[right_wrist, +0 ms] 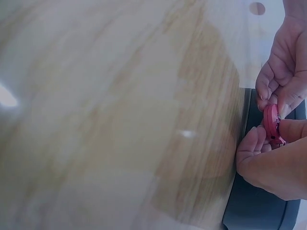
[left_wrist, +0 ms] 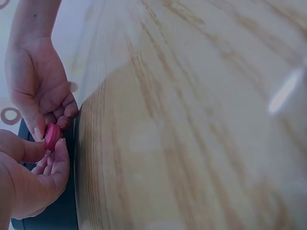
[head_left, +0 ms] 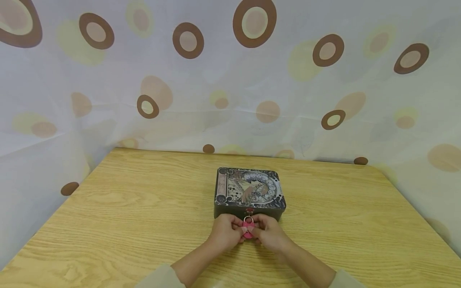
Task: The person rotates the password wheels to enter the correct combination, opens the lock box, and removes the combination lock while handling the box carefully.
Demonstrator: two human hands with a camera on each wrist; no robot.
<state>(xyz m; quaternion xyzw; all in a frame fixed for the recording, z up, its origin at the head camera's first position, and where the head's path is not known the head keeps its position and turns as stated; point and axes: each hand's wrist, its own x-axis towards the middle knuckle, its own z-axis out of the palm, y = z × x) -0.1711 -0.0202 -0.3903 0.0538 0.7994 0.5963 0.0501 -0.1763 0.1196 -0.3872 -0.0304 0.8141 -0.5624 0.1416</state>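
Observation:
A pink padlock with a metal shackle is at the front of a dark tin box, just below the red clasp. My left hand pinches the padlock's body from the left, thumb on its face. From the right, my right hand pinches the same body, both thumbs meeting near its middle. The left wrist view shows the pink padlock edge-on between the fingers of both hands. In the right wrist view the box's dark side lies behind the hands.
The box stands on a wood-grain table, its lid printed with an ornate picture. Behind the table's far edge hangs a pale curtain with brown and yellow circles, which also runs along both sides.

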